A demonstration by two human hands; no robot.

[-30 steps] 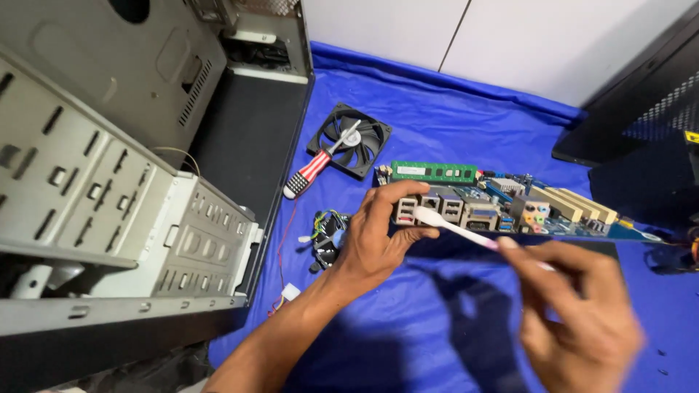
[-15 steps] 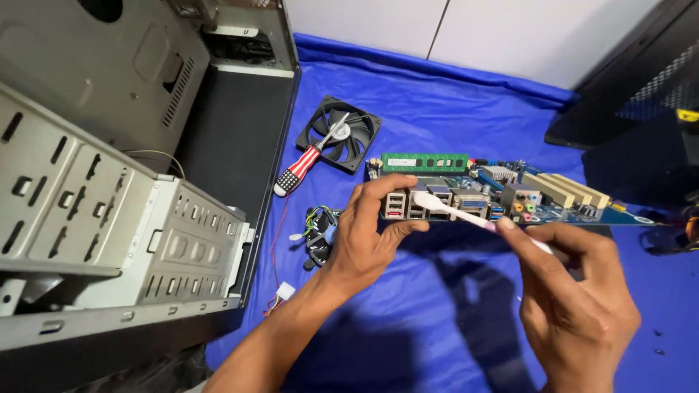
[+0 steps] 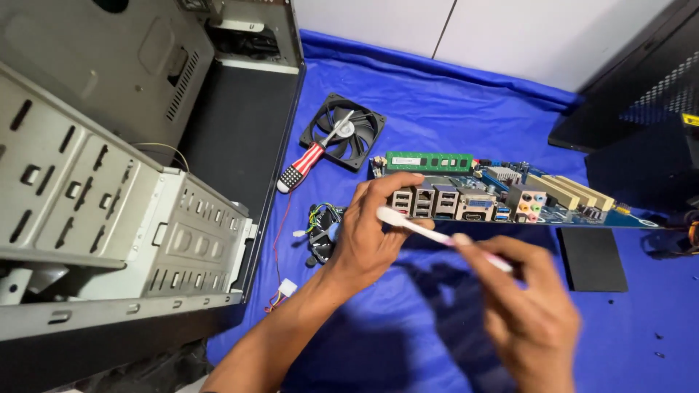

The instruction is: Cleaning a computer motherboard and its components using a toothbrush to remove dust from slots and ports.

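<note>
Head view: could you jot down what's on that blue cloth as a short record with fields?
Surface: blue cloth
Left hand: grips the edge of a motherboard by its rear ports
Right hand: holds a white brush, its head close to the ports
Memory stick: green, at the board's far edge
Case fan: black, beyond the board
Screwdriver: red-and-white handle, tip resting on the fan
Computer case: open, on the left
Black pad: to the right, beside the board

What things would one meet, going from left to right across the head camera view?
Open grey metal computer case → red-handled screwdriver → black square cooling fan → left hand → green memory stick → right hand → flat black rectangular pad.
</note>
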